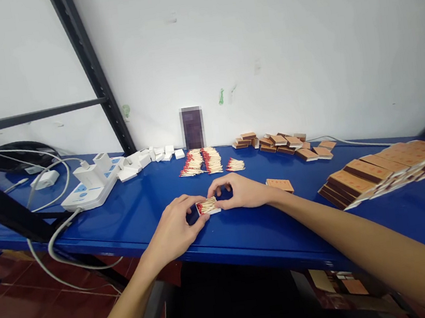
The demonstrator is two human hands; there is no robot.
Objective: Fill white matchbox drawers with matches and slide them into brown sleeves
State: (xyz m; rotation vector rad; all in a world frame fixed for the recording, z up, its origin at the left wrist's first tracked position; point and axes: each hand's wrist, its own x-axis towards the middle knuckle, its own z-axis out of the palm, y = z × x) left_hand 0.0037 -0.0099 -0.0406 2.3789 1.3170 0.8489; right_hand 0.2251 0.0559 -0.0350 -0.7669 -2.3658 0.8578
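A small white matchbox tray (215,211) full of red-headed matches (207,205) lies near the front of the blue table. My left hand (176,227) grips its left end between thumb and fingers. At the right end my right hand (240,191) is curled, thumb and fingertips closed on the tray and its matches; exact finger contact is partly hidden. Beyond my hands lie two large stacks of loose matches (212,160) and a smaller pile (235,164). One orange-brown matchbox cover (279,185) rests beside my right wrist.
Matchbox covers (278,140) are heaped at the back, and closely stacked matchboxes (378,171) stand at the right. White trays (134,161) lie at the back left, by a power strip (95,195) with cables. A black shelf post (90,65) rises at left.
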